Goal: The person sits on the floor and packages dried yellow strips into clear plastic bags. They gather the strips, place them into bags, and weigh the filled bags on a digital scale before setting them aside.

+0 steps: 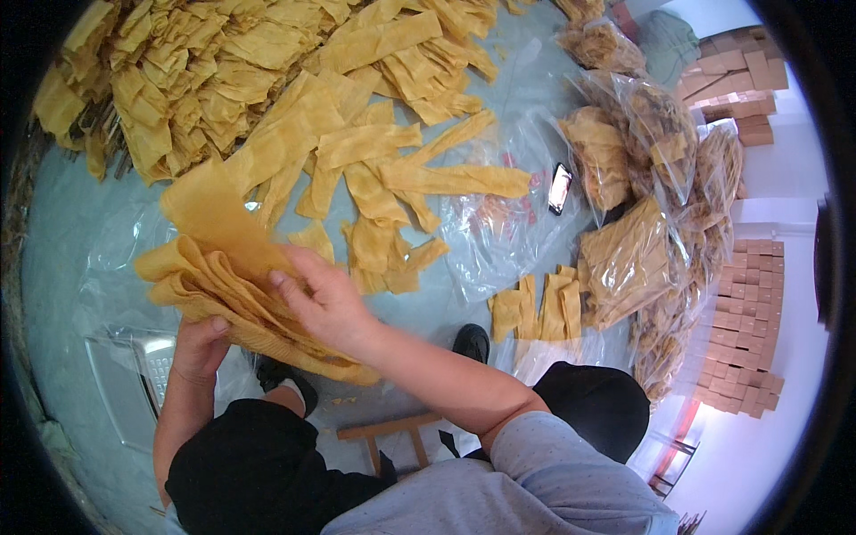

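Note:
A thick, folded bundle of yellow, wrinkled tofu skin sheets [209,281] is held up in front of me. My left hand [201,346] grips its lower left edge, thumb on top and fingers beneath. My right hand [328,299] is closed on the right side of the bundle, with the thumb pressed on the upper sheet; some of its fingers are hidden. One broad sheet [203,209] rises from the bundle toward the far side. Beyond it, loose strips of tofu skin [366,183] lie scattered on the floor.
A large heap of tofu skin [205,76] fills the far left. Filled clear bags [629,259] line the right, near a phone [559,188] and crumpled plastic [495,241]. A metal tray [125,392] lies at left, a wooden stool [390,428] between my legs. Cartons [744,330] are stacked at far right.

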